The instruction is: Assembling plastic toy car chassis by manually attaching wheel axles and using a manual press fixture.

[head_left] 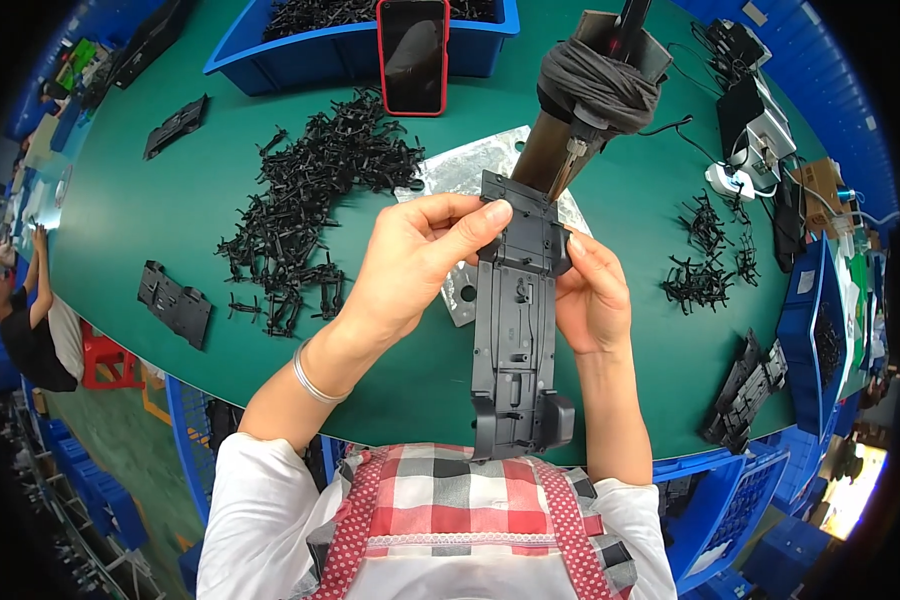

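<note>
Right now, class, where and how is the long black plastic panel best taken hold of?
Probably pinch the black panel by its two long edges near the upper end, left hand from the left, right hand from the right: it is long and narrow, with raised details on its face.

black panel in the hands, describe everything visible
The black panel looks plastic: long, narrow, with slots, raised ribs and a boxy bulge at the near right corner. It runs away from the person over the green table. The left hand grips its far left, thumb on top; the right hand holds its right edge.
</note>
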The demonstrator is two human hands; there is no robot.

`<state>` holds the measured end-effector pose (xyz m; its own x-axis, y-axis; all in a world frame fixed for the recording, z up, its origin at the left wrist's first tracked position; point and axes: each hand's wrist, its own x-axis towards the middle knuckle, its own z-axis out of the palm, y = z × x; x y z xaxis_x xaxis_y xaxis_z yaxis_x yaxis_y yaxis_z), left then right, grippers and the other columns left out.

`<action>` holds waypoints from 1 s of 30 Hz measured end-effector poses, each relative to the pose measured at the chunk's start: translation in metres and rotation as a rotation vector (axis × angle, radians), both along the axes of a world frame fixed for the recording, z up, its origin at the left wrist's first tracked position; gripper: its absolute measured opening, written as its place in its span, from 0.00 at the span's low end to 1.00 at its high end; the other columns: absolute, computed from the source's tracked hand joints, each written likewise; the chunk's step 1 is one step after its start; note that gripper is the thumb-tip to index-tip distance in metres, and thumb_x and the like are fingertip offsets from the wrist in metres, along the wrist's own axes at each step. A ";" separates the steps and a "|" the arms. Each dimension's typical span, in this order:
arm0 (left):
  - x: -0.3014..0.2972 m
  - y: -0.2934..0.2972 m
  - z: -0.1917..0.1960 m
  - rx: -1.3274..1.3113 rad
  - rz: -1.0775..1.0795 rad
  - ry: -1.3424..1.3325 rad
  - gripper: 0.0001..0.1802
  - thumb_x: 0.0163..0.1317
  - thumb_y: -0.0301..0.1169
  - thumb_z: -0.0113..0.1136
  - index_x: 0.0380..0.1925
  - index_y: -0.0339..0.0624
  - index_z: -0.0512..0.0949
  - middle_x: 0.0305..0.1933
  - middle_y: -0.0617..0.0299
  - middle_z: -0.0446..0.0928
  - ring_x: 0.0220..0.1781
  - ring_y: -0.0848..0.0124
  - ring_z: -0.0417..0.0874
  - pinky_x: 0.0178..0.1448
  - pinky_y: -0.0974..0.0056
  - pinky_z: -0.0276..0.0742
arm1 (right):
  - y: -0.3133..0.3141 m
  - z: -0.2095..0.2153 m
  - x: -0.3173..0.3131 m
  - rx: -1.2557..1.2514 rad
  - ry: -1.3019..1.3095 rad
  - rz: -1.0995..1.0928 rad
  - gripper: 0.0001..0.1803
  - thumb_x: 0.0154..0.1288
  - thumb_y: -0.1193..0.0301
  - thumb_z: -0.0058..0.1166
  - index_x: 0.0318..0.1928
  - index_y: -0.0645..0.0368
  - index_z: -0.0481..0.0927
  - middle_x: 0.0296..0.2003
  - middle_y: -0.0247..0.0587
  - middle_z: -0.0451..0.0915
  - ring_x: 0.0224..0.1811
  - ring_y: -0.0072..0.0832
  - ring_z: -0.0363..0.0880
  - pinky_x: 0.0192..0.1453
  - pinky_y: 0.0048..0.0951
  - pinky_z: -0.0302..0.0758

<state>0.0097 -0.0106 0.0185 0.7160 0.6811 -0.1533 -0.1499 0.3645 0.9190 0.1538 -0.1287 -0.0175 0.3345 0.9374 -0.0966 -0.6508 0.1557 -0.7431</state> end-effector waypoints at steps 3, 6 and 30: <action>0.002 0.002 0.006 0.020 -0.012 0.012 0.16 0.55 0.37 0.64 0.33 0.32 0.80 0.29 0.63 0.78 0.28 0.81 0.72 0.33 0.75 0.69 | 0.000 -0.001 0.000 0.017 0.033 -0.013 0.20 0.66 0.69 0.44 0.53 0.72 0.69 0.43 0.45 0.78 0.44 0.27 0.76 0.49 0.28 0.73; 0.003 0.005 0.009 0.049 -0.061 0.050 0.15 0.58 0.36 0.61 0.35 0.33 0.78 0.32 0.63 0.79 0.30 0.81 0.76 0.36 0.75 0.71 | 0.000 0.002 -0.003 0.028 0.081 -0.019 0.20 0.66 0.69 0.43 0.53 0.72 0.69 0.44 0.45 0.77 0.45 0.29 0.76 0.51 0.30 0.73; -0.031 -0.018 -0.038 -0.064 -0.167 0.125 0.20 0.61 0.36 0.57 0.45 0.29 0.75 0.40 0.56 0.78 0.37 0.72 0.79 0.42 0.70 0.75 | -0.043 -0.006 -0.012 -0.239 -0.086 -0.067 0.17 0.62 0.70 0.49 0.48 0.68 0.75 0.37 0.35 0.79 0.35 0.17 0.74 0.38 0.19 0.68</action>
<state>-0.0209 -0.0288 -0.0193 0.7904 0.5408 -0.2877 0.0315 0.4332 0.9008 0.1413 -0.1721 -0.0235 0.4115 0.8669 -0.2812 -0.5776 0.0095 -0.8163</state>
